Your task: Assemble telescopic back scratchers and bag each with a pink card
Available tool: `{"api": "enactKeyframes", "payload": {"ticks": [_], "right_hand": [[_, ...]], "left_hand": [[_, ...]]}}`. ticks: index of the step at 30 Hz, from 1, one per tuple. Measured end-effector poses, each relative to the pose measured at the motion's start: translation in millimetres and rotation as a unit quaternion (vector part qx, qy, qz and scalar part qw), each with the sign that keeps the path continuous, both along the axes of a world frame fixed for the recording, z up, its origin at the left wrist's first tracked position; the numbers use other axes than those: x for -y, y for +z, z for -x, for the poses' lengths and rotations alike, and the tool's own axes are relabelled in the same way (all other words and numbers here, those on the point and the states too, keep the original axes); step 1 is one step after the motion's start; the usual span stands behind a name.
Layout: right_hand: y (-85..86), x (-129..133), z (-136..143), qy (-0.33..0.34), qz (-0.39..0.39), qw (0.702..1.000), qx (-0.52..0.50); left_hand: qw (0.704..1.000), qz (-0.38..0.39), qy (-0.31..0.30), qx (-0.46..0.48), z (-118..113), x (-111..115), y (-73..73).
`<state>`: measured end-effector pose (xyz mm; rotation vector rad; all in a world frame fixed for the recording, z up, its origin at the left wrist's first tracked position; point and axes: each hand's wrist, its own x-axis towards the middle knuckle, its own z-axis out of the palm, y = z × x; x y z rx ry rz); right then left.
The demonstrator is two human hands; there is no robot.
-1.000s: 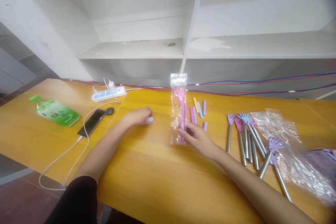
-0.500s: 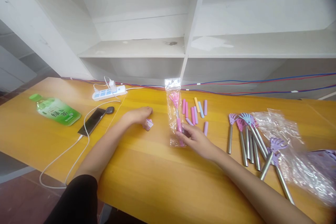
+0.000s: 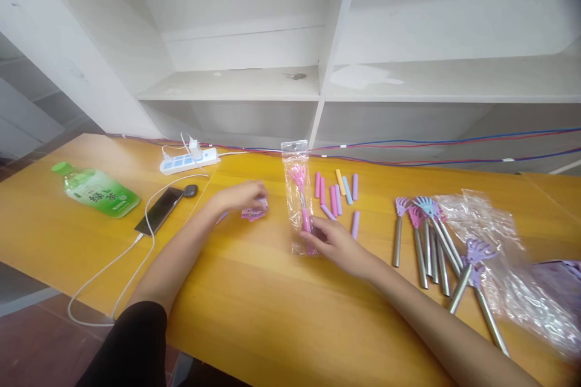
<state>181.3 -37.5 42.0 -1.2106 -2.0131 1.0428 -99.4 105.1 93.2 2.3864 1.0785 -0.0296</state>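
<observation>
My right hand [image 3: 336, 242] grips the pink handle of a back scratcher [image 3: 305, 211] with a claw-shaped head. The scratcher lies inside a clear plastic bag [image 3: 295, 154], its header end pointing away from me. My left hand [image 3: 242, 196] is curled down at several small pink-and-white printed cards [image 3: 255, 211], fingers closed at their edge. Its fingertips are partly hidden. Just right of the bag lie several coloured foam sleeves [image 3: 338, 198]. Farther right is a group of back scratchers [image 3: 426, 236] with bare metal handles and purple, pink and blue claws.
Clear plastic bags [image 3: 512, 266] are heaped on the right. To the left are a green tea bottle [image 3: 102, 192], a phone [image 3: 160, 210] on a white cable and a power strip [image 3: 188, 160]. White shelving [image 3: 227, 84] and red and blue cables run along the back.
My left hand has shifted slightly, and more of the printed cards show beneath it. The bagged back scratcher and my right hand have moved a little left.
</observation>
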Motion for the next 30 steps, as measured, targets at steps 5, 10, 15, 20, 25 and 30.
{"api": "enactKeyframes", "payload": {"ticks": [5, 10, 15, 20, 25, 30], "right_hand": [[-0.2, 1, 4, 0.009, 0.057, 0.998, -0.018], [10.8, 9, 7, 0.056, 0.046, 0.997, 0.039], [19.3, 9, -3, -0.15, -0.065, 0.984, -0.063], [29.7, 10, -8, -0.114, -0.127, 0.979, -0.107], [40.6, 10, -12, -0.04, -0.095, 0.99, -0.093], [44.6, 11, -12, -0.032, -0.049, 0.995, -0.079]], "left_hand": [[0.899, 0.188, 0.008, 0.396, -29, 23, 3.8], [0.834, 0.251, 0.067, 0.487, -65, 57, -12.0], [0.862, 0.23, 0.063, 0.447, -75, 78, -11.9], [0.923, 0.166, 0.0, 0.347, -76, 93, -0.1], [0.935, 0.138, -0.009, 0.327, -76, 94, 0.3], [0.948, 0.088, 0.01, 0.306, -77, 91, -3.3]]}}
